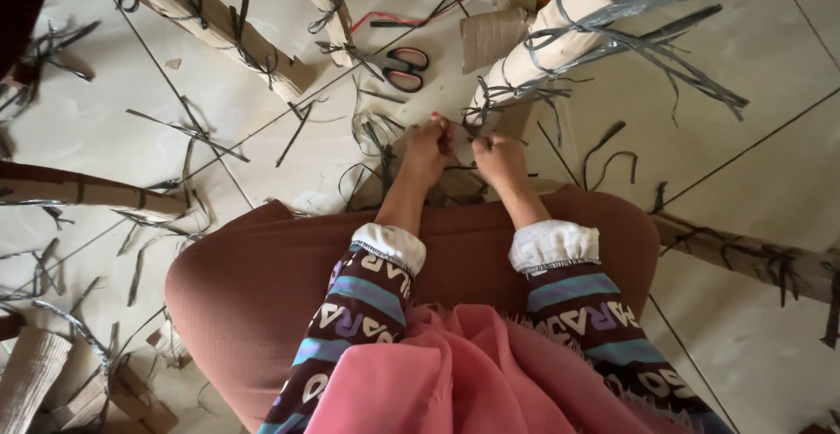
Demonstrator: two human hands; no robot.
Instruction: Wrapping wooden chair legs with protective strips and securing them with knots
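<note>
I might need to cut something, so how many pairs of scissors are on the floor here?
1. The scissors, with red and black handles, lie on the tiled floor just beyond the left hand, among dark straps. More could be hidden under the scraps or outside the view.

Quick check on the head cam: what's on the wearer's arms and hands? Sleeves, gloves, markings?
Both hands, left hand and right hand, are bare, no gloves. Long dark sleeves carry blue and purple stripes with pale lettering. White turned-back cuffs with stitched edging sit at both forearms.
</note>
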